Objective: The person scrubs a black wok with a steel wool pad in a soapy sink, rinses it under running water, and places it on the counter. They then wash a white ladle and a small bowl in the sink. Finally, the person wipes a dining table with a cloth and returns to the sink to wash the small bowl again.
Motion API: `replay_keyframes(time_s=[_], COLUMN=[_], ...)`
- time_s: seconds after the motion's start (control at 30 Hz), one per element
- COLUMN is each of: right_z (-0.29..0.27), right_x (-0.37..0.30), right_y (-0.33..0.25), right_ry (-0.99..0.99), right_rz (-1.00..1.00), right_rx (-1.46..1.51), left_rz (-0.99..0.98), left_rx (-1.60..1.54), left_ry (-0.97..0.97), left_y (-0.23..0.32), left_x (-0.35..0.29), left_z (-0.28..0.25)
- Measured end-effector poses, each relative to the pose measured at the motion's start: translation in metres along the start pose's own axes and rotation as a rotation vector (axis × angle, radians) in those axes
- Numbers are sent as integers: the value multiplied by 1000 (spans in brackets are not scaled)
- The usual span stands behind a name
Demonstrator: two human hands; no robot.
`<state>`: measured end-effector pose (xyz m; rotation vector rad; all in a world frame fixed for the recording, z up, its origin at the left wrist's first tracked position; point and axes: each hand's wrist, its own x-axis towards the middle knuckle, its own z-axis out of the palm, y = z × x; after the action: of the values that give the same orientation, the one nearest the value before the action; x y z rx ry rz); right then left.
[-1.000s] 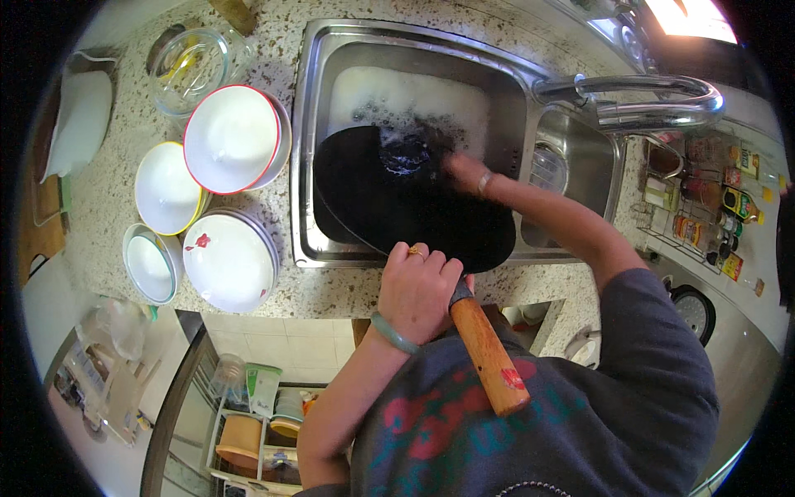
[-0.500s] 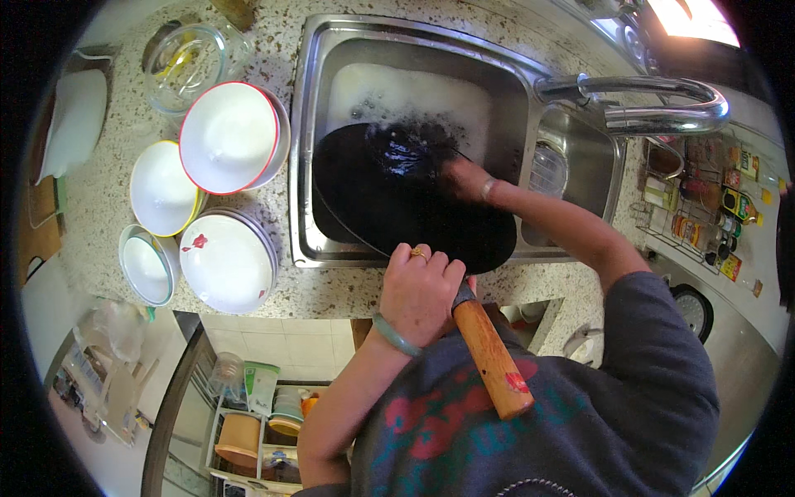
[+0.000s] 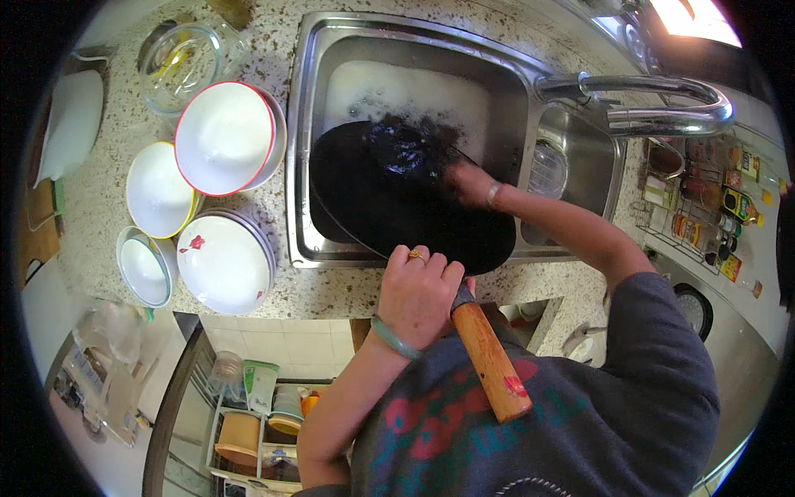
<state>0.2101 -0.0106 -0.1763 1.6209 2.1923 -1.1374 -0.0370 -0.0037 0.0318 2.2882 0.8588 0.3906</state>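
A black wok leans in the large basin of the steel sink, its far part dipping into sudsy water. Its wooden handle sticks out over the front edge toward my body. My left hand, with a ring and a bangle, is closed over the near rim beside the handle. My right hand reaches down inside the wok, near the waterline. Its fingers are bent and dark against the black surface, and whatever they hold cannot be made out.
Left of the sink stand stacked bowls, one red-rimmed and one yellow-rimmed, plates and a glass bowl. A curved faucet arches over the small basin at right. Beyond it sits a wire rack of jars.
My right hand has shifted very slightly inside the wok. The left hand and the wok stay nearly in place, and the whole view has drifted a little.
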Motion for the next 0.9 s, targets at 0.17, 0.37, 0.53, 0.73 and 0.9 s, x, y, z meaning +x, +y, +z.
replay_keyframes(time_s=[0.17, 0.37, 0.53, 0.73, 0.9], right_z=[-20, -34, -24, -24, -65], right_x=[-4, 116, 97, 102, 32], right_y=[-7, 61, 77, 87, 44], right_ry=[-98, 397, 394, 229, 164], right_rz=[124, 102, 421, 797, 231], right_rx=[173, -92, -114, 54, 274], left_rz=[17, 6, -13, -9, 3], left_rx=[2, 7, 4, -2, 9], left_ry=[8, 9, 4, 12, 6], left_y=[2, 2, 1, 4, 2], left_x=[0, -3, -4, 0, -3], left_z=[2, 3, 3, 2, 5])
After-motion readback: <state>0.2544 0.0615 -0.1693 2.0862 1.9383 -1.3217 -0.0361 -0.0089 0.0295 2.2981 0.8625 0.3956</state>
